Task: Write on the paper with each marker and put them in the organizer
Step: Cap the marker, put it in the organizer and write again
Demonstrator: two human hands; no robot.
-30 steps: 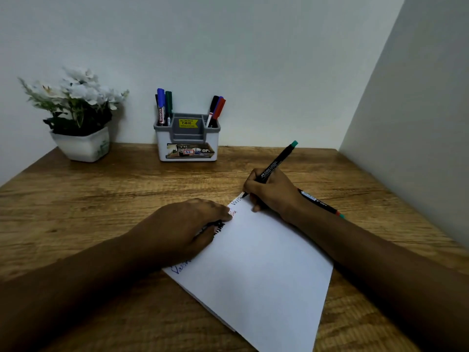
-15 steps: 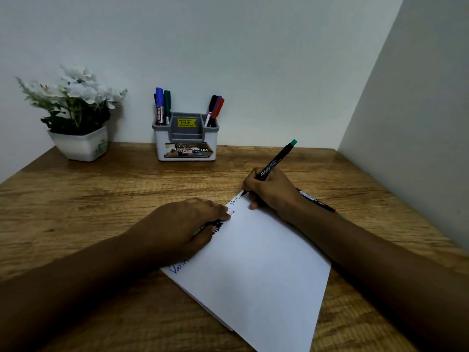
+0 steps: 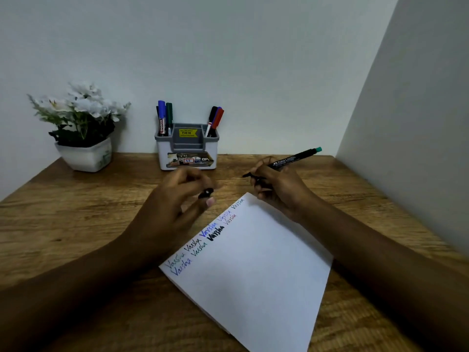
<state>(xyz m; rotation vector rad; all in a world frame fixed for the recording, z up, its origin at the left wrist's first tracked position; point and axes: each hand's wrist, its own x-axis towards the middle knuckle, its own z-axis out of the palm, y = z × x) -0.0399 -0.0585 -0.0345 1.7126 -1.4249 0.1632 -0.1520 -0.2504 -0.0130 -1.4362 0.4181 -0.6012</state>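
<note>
— Marker (image 3: 291, 159)?
— Gripped in right hand (image 3: 279, 191), right of centre; tip pointing left, green tail toward upper right.
— Cap (image 3: 206, 193)?
— Apparently pinched in blurred left hand (image 3: 175, 204), just left of that tip.
— Organizer (image 3: 187, 148)?
— Upper centre, beyond both hands, nearer the left.

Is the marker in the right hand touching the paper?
Apart. Head view: the marker tip hangs over the table, beyond the corner of the paper.
</note>
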